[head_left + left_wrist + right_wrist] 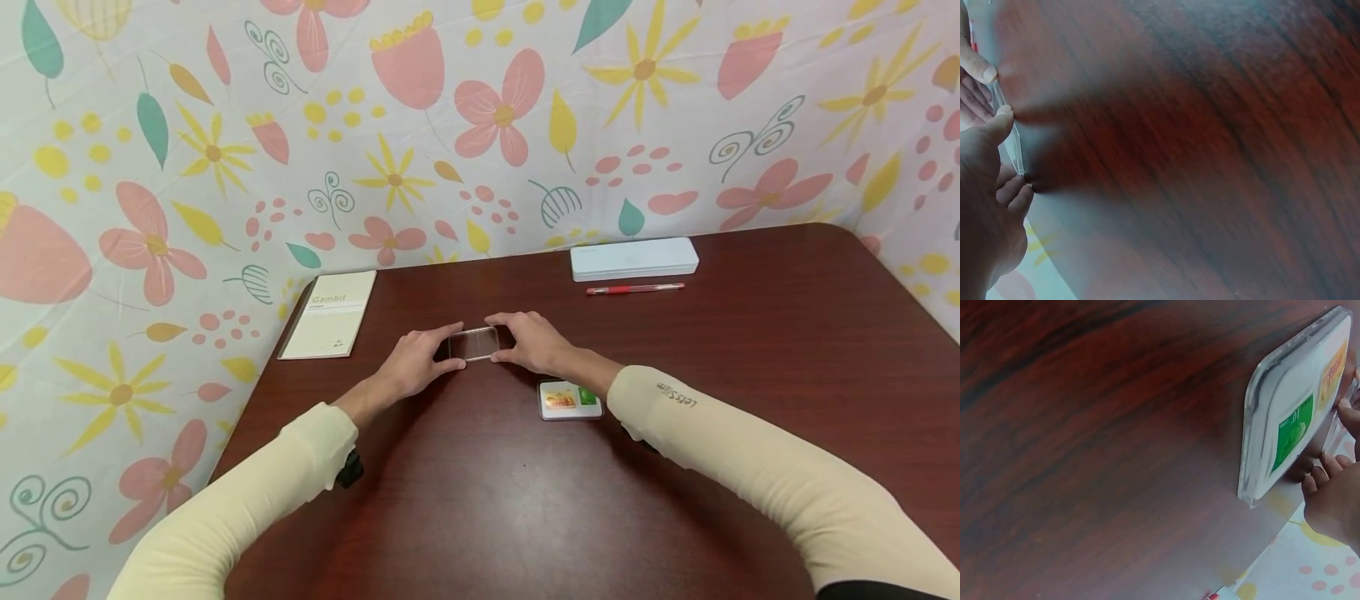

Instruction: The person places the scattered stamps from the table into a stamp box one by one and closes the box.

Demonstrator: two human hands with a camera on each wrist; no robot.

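A small clear plastic case or lid (475,344), rectangular with rounded corners, is held between both hands over the table. My left hand (414,362) pinches its left end between thumb and fingers. The right hand (534,342) grips the opposite end the same way. Under the right forearm lies a flat clear-edged box (551,414) with a white face bearing an orange picture and a green one. The right wrist view shows this box (1279,403) close up, beside the right hand (1334,494). In the left wrist view the clear piece (1017,150) appears edge-on.
On the dark wood table (480,508), a notepad (327,317) marked "Gambit" lies at the left edge. A pale blue pencil case (634,259) and a red pen (634,289) are at the back. A flowered cloth (442,167) hangs behind and on the left.
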